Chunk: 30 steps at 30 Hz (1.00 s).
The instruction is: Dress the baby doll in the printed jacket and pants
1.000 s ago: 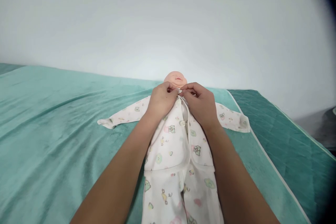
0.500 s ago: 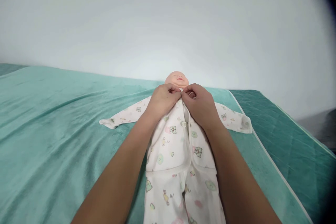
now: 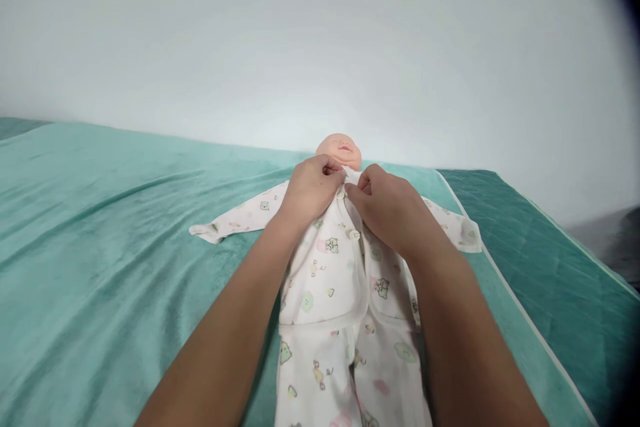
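Note:
A baby doll (image 3: 341,149) lies on its back, head away from me, dressed in a white printed jacket (image 3: 327,280) and matching trousers (image 3: 320,373). At the collar, my left hand (image 3: 316,181) pinches the jacket's left-side front edge between thumb and fingers. My right hand (image 3: 383,199) pinches the other front edge slightly lower and to the right, thumb against fingers. Between the hands the neckline shows, and a small button (image 3: 354,235) sits lower on the front. The jacket's two fronts part a little below the chest. Both sleeves stretch out sideways.
A light green blanket (image 3: 125,267) with soft creases lies under the doll. To the right its white-edged border meets a darker green quilted cover (image 3: 540,247). A white wall (image 3: 320,47) rises behind the doll's head.
My right hand has moved slightly right and down, away from the left hand, drawing its jacket edge aside. The left hand stays at the collar. The button on the front now shows more clearly.

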Each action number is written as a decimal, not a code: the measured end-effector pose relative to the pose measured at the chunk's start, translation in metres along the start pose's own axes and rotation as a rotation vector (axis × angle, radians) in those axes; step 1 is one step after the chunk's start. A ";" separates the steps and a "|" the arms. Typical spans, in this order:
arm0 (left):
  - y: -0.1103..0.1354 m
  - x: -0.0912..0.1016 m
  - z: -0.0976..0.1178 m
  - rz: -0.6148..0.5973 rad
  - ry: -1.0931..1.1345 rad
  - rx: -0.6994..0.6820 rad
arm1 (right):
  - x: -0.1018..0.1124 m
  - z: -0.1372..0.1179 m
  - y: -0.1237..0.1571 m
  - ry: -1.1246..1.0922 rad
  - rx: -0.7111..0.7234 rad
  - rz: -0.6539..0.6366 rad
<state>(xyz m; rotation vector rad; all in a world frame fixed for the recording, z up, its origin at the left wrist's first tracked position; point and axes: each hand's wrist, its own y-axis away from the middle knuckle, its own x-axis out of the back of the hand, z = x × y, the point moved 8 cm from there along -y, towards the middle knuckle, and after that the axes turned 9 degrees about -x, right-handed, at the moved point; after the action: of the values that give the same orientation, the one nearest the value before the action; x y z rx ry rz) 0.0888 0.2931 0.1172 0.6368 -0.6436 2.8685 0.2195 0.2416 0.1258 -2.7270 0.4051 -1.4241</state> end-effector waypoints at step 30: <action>0.027 0.016 0.044 -0.298 -0.306 -0.046 | 0.015 0.002 0.010 -0.063 -0.060 -0.209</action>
<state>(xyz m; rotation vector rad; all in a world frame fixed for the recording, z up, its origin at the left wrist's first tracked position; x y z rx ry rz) 0.0847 0.2499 0.1501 1.0777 -0.5923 2.4967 0.2274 0.2282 0.1347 -2.9278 0.1659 -1.3846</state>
